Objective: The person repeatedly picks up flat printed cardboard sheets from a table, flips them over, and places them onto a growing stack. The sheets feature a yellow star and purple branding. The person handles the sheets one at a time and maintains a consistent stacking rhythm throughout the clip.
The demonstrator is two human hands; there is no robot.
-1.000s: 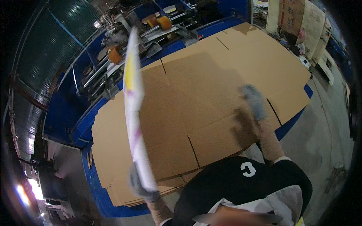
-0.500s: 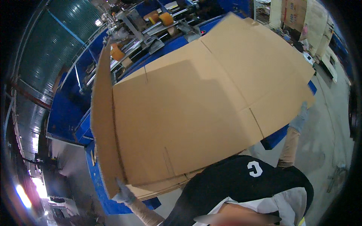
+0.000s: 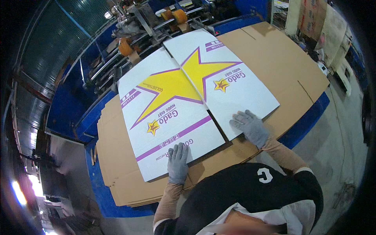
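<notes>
A flattened cardboard box sheet point(image 3: 184, 98) lies printed side up, white with a big yellow star edged in purple. It rests on a stack of plain brown cardboard sheets point(image 3: 274, 66). My left hand point(image 3: 177, 162), in a grey glove, presses flat on the sheet's near left edge. My right hand point(image 3: 250, 126), also gloved, lies flat with fingers spread on the near right corner. Neither hand grips anything.
The stack sits on a blue table point(image 3: 309, 117). Behind it stands a blue machine with metal rails and orange rollers point(image 3: 129, 47). More cardboard leans at the far right point(image 3: 317, 19). Grey concrete floor point(image 3: 340, 156) lies to my right.
The sheet was held up on edge, then flipped over with its brown side showing, and now lies flat, printed side up. Both hands have let go and rest on its near edge.
</notes>
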